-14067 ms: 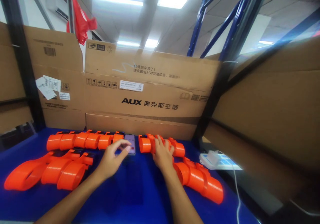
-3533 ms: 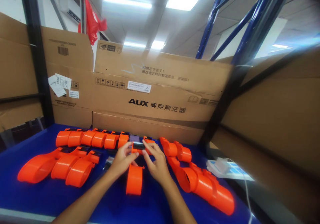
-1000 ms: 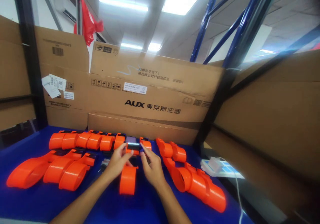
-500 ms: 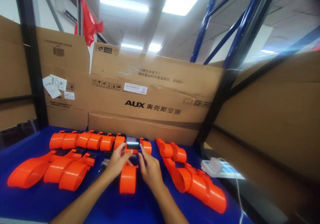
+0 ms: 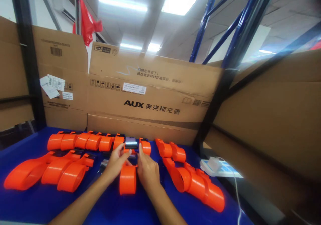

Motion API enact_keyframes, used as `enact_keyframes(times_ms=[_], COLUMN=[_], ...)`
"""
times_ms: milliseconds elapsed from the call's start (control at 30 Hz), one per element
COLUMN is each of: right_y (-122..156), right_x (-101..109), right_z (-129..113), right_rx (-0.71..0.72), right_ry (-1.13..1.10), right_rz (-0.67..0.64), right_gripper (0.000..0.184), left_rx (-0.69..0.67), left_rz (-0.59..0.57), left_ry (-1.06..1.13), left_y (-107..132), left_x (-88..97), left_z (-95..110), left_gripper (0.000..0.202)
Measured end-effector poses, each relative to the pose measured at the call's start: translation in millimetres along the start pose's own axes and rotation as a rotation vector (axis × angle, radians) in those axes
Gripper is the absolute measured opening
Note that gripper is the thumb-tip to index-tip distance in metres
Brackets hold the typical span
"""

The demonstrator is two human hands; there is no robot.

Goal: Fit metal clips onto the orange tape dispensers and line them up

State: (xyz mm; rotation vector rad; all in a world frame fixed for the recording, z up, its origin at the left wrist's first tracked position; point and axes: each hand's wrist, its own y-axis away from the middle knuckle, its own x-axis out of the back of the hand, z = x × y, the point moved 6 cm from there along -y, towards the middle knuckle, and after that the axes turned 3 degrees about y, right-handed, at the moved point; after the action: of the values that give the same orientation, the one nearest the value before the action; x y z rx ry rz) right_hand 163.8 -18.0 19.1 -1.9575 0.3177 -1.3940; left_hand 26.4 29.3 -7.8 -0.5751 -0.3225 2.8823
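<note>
At mid-table, my left hand (image 5: 117, 163) and my right hand (image 5: 148, 168) close on the two sides of a dark rectangular piece (image 5: 131, 143) with a shiny front and an orange edge beneath it. My left thumb presses its lower left side; my right fingers pinch the right side. Just below, between my wrists, is an orange band loop (image 5: 127, 180); whether it joins the held piece, I cannot tell. Another orange band (image 5: 145, 148) with a dark end stands right behind my right fingertips. Small dark items (image 5: 103, 166) lie partly behind my left wrist.
Several orange bands (image 5: 68, 141) line the back left of the blue table (image 5: 100, 205). More lie at front left (image 5: 21, 177) and along the right (image 5: 213, 196). A power strip (image 5: 225, 168) with a white plug and cable sits at the right edge. Cardboard (image 5: 150, 94) walls the back.
My right hand has shifted slightly and its fingers sit closer against the held piece. The whole view has drifted a little; the bands on the table stay put.
</note>
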Motion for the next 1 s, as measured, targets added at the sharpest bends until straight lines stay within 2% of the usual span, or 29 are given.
enact_keyframes(times_ms=[167, 233, 333, 467, 567, 733, 900, 1000], right_y=[-0.7, -2.2, -6.6, -13.7, -14.0, -7.3, -6.5, -8.0], right_x=[6.4, 10.2, 13.1, 11.0, 11.0, 6.5, -1.6, -8.3], right_z=[1.0, 7.0, 19.5, 20.9, 13.1, 7.9, 8.2, 9.2], right_rx=[-0.024, -0.087, -0.207, -0.226, -0.205, -0.313, -0.344, -0.380], right_ry=[-0.126, -0.307, -0.640, -0.945, -1.083, -1.182, -1.221, -1.247], right_rz=[0.016, 0.042, 0.071, -0.072, -0.187, -0.177, -0.100, -0.087], right_gripper=[0.053, 0.054, 0.053, 0.050, 0.050, 0.043, 0.036, 0.036], left_rx=[0.036, 0.078, 0.153, 0.324, 0.440, 0.423, 0.309, 0.264], left_rz=[-0.002, -0.025, -0.120, -0.296, -0.399, -0.399, -0.341, -0.300], left_ry=[0.053, 0.098, 0.161, 0.221, 0.239, 0.268, 0.231, 0.166], left_y=[1.1, 2.9, 7.5, 16.3, 24.8, 30.6, 17.7, 9.9], left_x=[-1.9, -4.8, -13.8, -27.3, -32.0, -31.0, -29.7, -25.4], left_z=[2.4, 3.5, 4.4, -0.2, -3.0, -0.6, -1.8, -4.6], left_gripper=[0.058, 0.065, 0.081, 0.096, 0.093, 0.082, 0.060, 0.054])
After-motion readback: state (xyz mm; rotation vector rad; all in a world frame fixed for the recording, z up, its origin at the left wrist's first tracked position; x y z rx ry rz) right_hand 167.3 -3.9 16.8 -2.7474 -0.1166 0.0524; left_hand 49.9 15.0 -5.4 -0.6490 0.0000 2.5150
